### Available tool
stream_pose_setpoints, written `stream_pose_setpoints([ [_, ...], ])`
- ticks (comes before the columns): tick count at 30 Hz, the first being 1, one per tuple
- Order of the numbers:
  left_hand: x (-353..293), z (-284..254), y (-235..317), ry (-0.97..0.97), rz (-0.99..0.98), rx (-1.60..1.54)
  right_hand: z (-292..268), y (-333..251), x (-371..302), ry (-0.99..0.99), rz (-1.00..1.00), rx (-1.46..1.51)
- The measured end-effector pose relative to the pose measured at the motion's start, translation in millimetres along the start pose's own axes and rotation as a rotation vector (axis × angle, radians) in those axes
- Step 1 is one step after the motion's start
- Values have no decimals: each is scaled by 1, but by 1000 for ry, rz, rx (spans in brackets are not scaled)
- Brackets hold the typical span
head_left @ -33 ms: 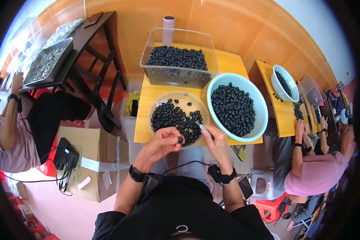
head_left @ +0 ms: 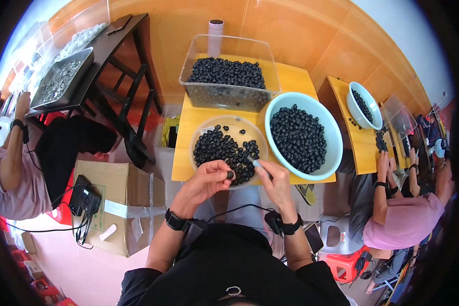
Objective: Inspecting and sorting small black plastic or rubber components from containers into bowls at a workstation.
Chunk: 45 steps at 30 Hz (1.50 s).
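My left hand [head_left: 207, 181] pinches a small round black part [head_left: 230, 175] between thumb and fingertips, over the near edge of a round clear tray [head_left: 264, 136]. Closed around a slim tool [head_left: 253, 161] with a grey tip and a light-blue part, my right hand [head_left: 275, 184] is just right of it. The tool's tip points toward the black parts [head_left: 217, 150] heaped in the tray and is apart from the piece in my left hand. Most of the tool is hidden by my fingers, so its exact kind cannot be told.
A light-blue basin [head_left: 336, 153] full of black parts stands right of the tray on the yellow table [head_left: 183, 166]. Behind are a clear plastic bin [head_left: 229, 102] and a pink flask [head_left: 215, 38]. A cardboard box [head_left: 104, 183] sits left. People work at both sides.
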<state>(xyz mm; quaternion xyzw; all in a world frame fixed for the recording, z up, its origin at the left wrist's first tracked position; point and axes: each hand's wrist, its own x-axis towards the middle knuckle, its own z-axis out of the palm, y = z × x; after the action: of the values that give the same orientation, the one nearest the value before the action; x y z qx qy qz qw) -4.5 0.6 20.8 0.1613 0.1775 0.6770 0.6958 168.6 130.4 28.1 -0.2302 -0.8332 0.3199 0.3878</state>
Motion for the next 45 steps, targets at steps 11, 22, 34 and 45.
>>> stream_pose_setpoints([
  [11, 9, -9, -4, 94, 3, -74, -6, -49, 5, -263, -46, 13],
  [22, 7, -11, -6, 93, 3, -37, -4, -47, 4, -261, -42, -10],
  [34, -4, -8, 2, 67, -17, 16, 1, -8, 0, -135, 135, -21],
  [45, -5, -17, -16, 172, -43, 153, 10, -47, -2, -323, 88, 182],
])
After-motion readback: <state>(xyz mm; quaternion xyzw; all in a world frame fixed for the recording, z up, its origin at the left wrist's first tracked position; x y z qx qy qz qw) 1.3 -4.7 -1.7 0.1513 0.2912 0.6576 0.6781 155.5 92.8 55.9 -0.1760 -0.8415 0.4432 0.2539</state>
